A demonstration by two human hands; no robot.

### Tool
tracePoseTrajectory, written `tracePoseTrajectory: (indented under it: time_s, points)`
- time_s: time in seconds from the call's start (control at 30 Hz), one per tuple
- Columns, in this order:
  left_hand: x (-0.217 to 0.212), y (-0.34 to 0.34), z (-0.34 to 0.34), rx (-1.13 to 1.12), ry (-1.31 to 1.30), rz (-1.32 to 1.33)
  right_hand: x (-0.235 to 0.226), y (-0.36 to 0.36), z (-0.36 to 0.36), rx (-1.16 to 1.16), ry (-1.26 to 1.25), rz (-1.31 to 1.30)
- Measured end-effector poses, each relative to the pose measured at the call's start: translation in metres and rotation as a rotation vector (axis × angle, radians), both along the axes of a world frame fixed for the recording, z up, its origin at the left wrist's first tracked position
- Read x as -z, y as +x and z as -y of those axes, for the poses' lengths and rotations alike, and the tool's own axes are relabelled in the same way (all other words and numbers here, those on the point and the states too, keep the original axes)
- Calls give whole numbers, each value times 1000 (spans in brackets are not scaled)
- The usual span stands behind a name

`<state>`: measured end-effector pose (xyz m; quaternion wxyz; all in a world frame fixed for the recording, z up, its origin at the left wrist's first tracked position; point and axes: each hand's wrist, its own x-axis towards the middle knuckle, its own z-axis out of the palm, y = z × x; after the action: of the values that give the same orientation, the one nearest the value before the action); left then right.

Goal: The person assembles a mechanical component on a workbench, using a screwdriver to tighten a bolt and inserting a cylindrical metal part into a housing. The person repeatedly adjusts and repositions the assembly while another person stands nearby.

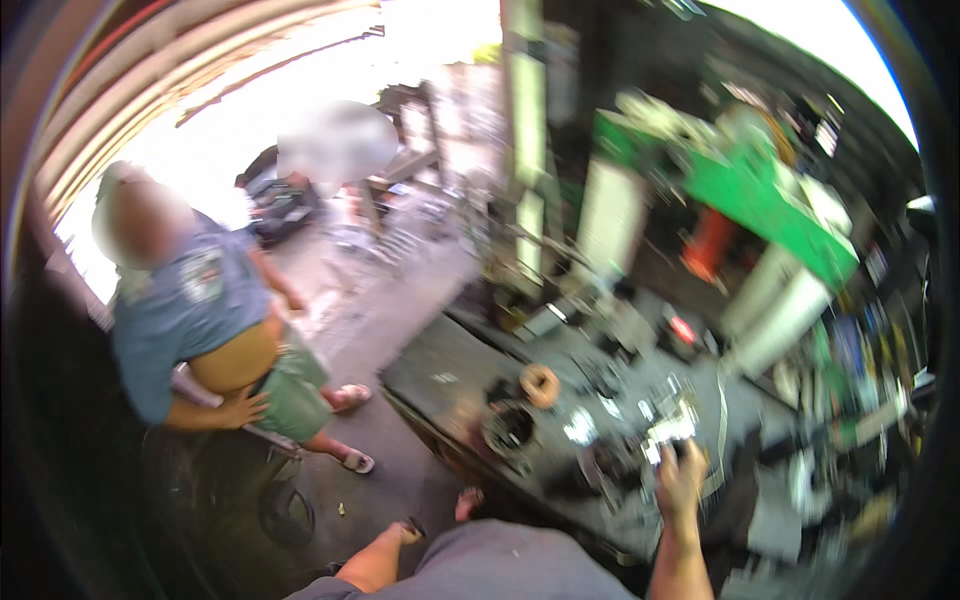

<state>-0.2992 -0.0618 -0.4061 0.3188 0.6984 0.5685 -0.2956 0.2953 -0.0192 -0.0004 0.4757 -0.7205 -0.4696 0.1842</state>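
Seen from above, a person's right hand [681, 480] reaches over a cluttered, dark bench [430, 375] in a workshop, its fingers curled round a small shiny metal part [668, 432] that sits near the bench's middle among other bright scraps; motion blur makes it hard to say whether the hand grips the part firmly or only rests against it. The left hand is out of the picture. Left of the part lie a dark round ring-shaped piece [508, 428] and, just beyond it, a tan coil-like ring [541, 384], both resting on the bench and apart from the hand. A green machine [760, 190] rises behind the bench to the right, with an orange part beneath it. The person's grey-clad knee [500, 565] and sandalled feet show at the lower edge. At left, another person in a blue shirt and green shorts [200, 320] stands on the concrete floor [370, 300] beside a dark chair, well apart from the bench. Handling so small a piece amid this clutter would likely go best with a steady wrist, a close pinch low on the part, and care not to sweep neighbouring scraps off the bench.
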Motion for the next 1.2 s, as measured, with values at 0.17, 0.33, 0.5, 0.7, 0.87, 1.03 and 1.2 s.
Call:
tracePoseTrajectory:
  time_s: [0.17,0.33,0.5,0.7,0.87,1.03,1.2]
  points:
    - [-3,1,-19,108,-16,5,2,-5,14,-26,87,-115]
    - [-5,-2,-17,270,-45,-70,-11,-10,14,-19,65,-215]
    - [-11,5,-22,362,-25,-137,-10,-9,15,-48,68,-120]
    - [-26,20,-40,205,-66,-69,-17,-8,16,-97,86,-64]
    - [-9,22,-31,352,58,-37,-18,-5,13,-142,106,-55]
    - [2,1,-28,279,-56,-123,-11,-4,12,-102,71,-109]
    - [-4,-4,-32,209,-97,-190,-12,-3,10,-90,102,-76]
